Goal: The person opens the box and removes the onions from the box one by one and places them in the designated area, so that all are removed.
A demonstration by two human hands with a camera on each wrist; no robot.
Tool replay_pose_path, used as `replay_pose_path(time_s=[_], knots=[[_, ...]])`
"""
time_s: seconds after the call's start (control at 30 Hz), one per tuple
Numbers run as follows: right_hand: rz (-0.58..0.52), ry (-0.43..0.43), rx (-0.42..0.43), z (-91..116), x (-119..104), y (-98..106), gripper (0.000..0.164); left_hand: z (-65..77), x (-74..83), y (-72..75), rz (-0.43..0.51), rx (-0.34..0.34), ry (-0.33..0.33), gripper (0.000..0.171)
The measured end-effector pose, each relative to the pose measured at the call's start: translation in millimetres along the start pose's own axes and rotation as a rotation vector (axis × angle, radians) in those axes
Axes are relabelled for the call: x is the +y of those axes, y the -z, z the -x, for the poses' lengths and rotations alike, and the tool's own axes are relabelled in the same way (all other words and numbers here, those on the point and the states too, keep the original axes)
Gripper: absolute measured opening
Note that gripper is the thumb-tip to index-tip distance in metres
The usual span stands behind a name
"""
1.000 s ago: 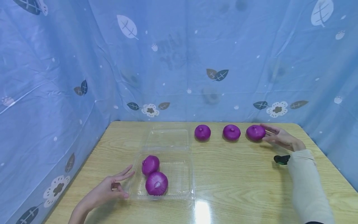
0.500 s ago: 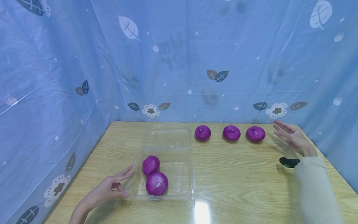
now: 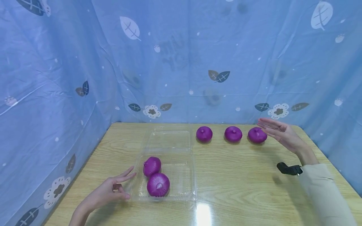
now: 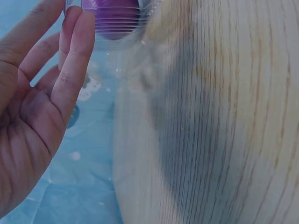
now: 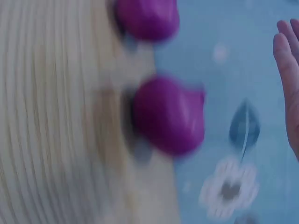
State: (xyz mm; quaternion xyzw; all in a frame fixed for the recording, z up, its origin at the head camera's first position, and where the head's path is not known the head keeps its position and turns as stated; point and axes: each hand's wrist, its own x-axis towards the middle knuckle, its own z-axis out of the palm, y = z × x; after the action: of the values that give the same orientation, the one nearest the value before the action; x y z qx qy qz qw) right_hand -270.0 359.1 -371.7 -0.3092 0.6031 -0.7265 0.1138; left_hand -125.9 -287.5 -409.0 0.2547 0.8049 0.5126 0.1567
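In the head view, my left hand [image 3: 106, 191] is at the left side of a clear plastic clamshell box [image 3: 181, 182], its fingers touching or very near the rim. Two purple onions, an upper one [image 3: 152, 166] and a lower one [image 3: 158, 185], lie in the box's left half. The left wrist view shows fingers [image 4: 74, 60] by the box wall, an onion [image 4: 114, 18] behind it. My right hand [image 3: 285, 136] hovers with fingers extended, holding nothing, just right of and above the rightmost onion [image 3: 256, 135]. The right wrist view shows that onion [image 5: 168, 114] blurred.
Two more onions, a left one [image 3: 204, 134] and a middle one [image 3: 233, 134], stand along the table's back edge. The box's opened lid [image 3: 169, 139] lies behind its base. A blue patterned curtain [image 3: 192, 62] encloses the wooden table [image 3: 240, 182] at back and sides.
My right hand was at the rightmost onion, drew away to the right, then came back left above it. That onion stayed put. My left hand and the box have not moved.
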Motion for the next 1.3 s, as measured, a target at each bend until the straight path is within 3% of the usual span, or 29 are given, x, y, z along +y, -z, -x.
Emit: replay_pose_path(time_s=[0.23,0.37,0.53,0.8,1.3], knots=[[0.169,-0.004,-0.172,-32,-2,-65,0.047,1.4,0.4,0.1,0.005,-0.003,-0.008,0.068],[0.140,-0.012,-0.296,-49,-3,-98,0.046,1.0,2.0,0.3,0.017,-0.008,0.005,0.068],[0.113,-0.048,-0.384,-67,0,-133,0.046,0.4,3.1,0.6,0.002,-0.012,-0.002,0.068],[0.015,-0.094,-0.587,-100,23,-183,0.051,0.3,1.6,0.7,-0.012,-0.005,-0.033,0.067],[0.057,-0.403,-0.950,-168,59,-263,0.056,-0.3,1.3,0.5,-0.014,-0.011,-0.019,0.069]])
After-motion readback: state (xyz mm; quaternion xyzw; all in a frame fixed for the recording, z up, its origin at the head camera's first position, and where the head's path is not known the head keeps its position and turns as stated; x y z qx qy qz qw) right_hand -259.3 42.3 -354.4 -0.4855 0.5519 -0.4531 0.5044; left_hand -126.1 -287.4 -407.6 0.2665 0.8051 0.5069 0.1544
